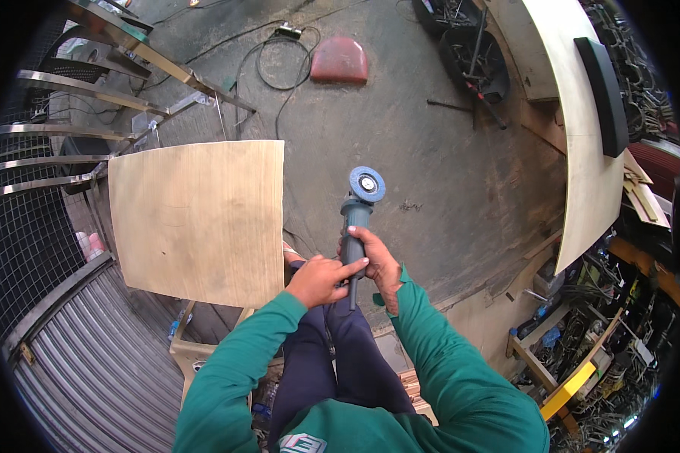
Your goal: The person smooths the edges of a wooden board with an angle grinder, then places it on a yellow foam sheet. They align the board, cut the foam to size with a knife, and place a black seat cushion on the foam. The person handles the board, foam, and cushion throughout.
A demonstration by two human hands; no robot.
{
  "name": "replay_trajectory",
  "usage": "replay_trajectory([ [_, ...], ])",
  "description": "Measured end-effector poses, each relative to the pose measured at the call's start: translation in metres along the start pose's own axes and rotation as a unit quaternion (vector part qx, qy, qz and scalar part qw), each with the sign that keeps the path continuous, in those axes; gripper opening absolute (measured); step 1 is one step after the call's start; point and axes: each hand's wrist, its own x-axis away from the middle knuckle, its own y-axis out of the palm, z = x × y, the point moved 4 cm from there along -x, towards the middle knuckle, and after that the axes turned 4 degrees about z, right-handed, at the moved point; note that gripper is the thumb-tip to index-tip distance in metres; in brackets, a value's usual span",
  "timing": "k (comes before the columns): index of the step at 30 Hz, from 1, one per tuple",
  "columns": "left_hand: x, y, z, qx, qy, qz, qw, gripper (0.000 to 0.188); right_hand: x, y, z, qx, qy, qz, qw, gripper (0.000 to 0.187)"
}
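An angle grinder (353,226) with a dark grey-green body points away from me above my lap. At its far end sits a blue flap disc (367,184) with a pale hub. My right hand (376,257) is wrapped round the body from the right, thumb on top. From the left, my left hand (319,278) grips the rear part, its index finger stretched across the body and its other fingers curled, partly hidden. Below both hands the thick rear end of the cord (353,293) hangs down. Left of the grinder lies a pale plywood panel (196,223), apart from it.
A curved plywood sheet (582,174) carries a black padded bar (602,97) at the right. On the floor lie a red cushion-like piece (339,60) and a coiled cable (261,64). Metal frames (75,92) stand far left; metal parts (619,377) are heaped lower right.
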Motion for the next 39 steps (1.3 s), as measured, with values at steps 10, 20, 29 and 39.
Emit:
replay_trajectory([
  [10,-0.029,-0.113,-0.115,-0.318,-0.301,0.394,0.808,0.092,0.006,-0.017,-0.048,0.159,-0.161,0.160,0.961,0.061],
  [20,0.107,-0.090,-0.200,-0.318,-0.448,0.320,0.772,0.101,-0.004,-0.001,-0.065,0.323,-0.257,0.143,0.900,0.065],
  [29,0.103,-0.098,-0.196,-0.311,-0.442,0.324,0.776,0.100,-0.005,0.072,-0.058,0.593,-0.246,0.235,0.730,0.073],
  [39,0.102,-0.103,-0.191,-0.285,-0.457,0.312,0.782,0.099,-0.006,0.090,-0.055,0.590,-0.242,0.206,0.742,0.066],
])
